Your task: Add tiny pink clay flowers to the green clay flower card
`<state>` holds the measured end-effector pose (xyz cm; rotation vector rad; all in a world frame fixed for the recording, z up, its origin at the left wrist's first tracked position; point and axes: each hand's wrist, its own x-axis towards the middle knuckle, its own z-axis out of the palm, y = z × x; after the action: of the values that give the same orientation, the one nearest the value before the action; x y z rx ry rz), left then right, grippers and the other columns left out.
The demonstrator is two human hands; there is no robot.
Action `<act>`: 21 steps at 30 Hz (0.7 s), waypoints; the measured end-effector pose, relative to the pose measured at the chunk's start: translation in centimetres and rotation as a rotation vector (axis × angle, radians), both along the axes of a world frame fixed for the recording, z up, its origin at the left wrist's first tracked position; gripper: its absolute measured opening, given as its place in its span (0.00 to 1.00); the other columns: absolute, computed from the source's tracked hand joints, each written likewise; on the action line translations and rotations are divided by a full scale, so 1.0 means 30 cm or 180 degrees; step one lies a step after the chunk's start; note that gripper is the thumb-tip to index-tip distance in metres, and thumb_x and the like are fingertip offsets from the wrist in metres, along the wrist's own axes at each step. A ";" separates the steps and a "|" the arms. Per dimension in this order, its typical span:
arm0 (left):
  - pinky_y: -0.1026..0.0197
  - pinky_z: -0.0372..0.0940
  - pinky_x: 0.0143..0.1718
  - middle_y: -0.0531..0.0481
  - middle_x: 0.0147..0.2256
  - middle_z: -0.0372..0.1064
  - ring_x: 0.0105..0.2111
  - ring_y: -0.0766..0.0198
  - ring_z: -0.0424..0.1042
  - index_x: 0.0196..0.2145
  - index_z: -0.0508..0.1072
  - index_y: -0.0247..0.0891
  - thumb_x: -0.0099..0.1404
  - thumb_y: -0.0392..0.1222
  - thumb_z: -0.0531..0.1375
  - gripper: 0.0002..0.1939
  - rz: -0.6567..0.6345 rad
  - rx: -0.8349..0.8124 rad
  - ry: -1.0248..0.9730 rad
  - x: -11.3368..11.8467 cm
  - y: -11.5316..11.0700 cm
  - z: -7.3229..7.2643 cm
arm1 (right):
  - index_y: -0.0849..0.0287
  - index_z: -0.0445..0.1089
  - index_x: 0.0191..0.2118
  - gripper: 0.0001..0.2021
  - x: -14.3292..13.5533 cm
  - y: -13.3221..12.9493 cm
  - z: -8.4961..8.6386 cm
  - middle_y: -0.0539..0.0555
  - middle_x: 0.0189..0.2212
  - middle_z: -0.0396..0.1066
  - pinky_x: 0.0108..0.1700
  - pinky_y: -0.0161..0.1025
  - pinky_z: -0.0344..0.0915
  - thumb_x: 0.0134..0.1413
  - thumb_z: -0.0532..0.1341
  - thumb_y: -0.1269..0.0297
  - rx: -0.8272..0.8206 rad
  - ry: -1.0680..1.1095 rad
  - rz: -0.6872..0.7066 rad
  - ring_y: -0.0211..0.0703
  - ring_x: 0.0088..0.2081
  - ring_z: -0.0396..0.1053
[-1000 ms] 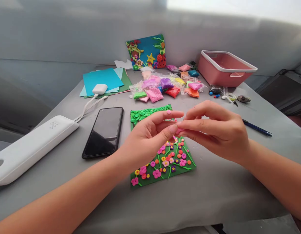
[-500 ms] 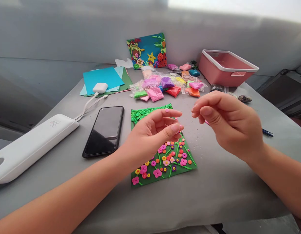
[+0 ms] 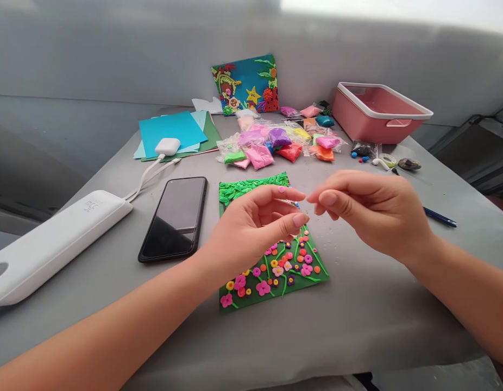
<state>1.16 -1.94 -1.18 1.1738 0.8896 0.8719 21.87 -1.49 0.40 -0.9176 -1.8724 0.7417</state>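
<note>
My left hand [image 3: 263,217] hovers over a dark green card [image 3: 251,298] decorated with clay flowers, stems and a bright green leafy top. Its thumb and forefinger are apart, and a small pink clay dot [image 3: 281,189] sticks to the side of the forefinger. Just to the right, my right hand [image 3: 369,212] has thumb and fingers pressed together in a pinch, its fingertips close to those of the left. Whatever the pinch holds is hidden or too small to see. The middle of the card is covered by my left hand.
Bags of coloured clay [image 3: 259,157] lie behind the card. A pink basket [image 3: 373,117] stands back right, near a pen [image 3: 439,217]. On the left are a phone [image 3: 174,217], a white power bank [image 3: 60,244] and coloured paper [image 3: 170,133]. An underwater clay picture [image 3: 245,81] leans against the wall.
My right hand has moved left and slightly down, closer to my left fingertips, uncovering small clay balls and an earphone by the basket. My left hand has barely shifted.
</note>
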 end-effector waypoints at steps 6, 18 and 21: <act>0.58 0.72 0.43 0.48 0.41 0.83 0.44 0.58 0.80 0.50 0.76 0.43 0.63 0.44 0.72 0.19 -0.0062 0.0075 0.0125 -0.003 -0.001 -0.010 | 0.54 0.81 0.36 0.05 -0.001 -0.004 0.000 0.50 0.28 0.77 0.27 0.35 0.67 0.61 0.69 0.61 -0.0003 -0.0060 -0.0154 0.35 0.27 0.69; 0.55 0.72 0.44 0.45 0.44 0.83 0.46 0.53 0.81 0.60 0.69 0.46 0.64 0.45 0.71 0.29 -0.0095 0.0150 0.0257 -0.003 -0.004 -0.021 | 0.57 0.78 0.29 0.10 -0.002 -0.002 0.005 0.49 0.23 0.74 0.24 0.34 0.62 0.59 0.70 0.58 -0.0038 -0.0091 -0.0052 0.33 0.24 0.65; 0.56 0.72 0.43 0.46 0.43 0.83 0.46 0.55 0.81 0.60 0.69 0.46 0.64 0.45 0.71 0.29 -0.0102 0.0120 0.0274 -0.001 -0.004 -0.019 | 0.57 0.77 0.32 0.05 -0.002 0.001 -0.001 0.49 0.28 0.76 0.27 0.34 0.66 0.58 0.71 0.64 0.0068 -0.0036 0.0043 0.34 0.29 0.69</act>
<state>1.13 -2.07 -1.73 1.2629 0.9252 0.8202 21.81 -1.46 0.37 -0.8981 -1.8948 0.7247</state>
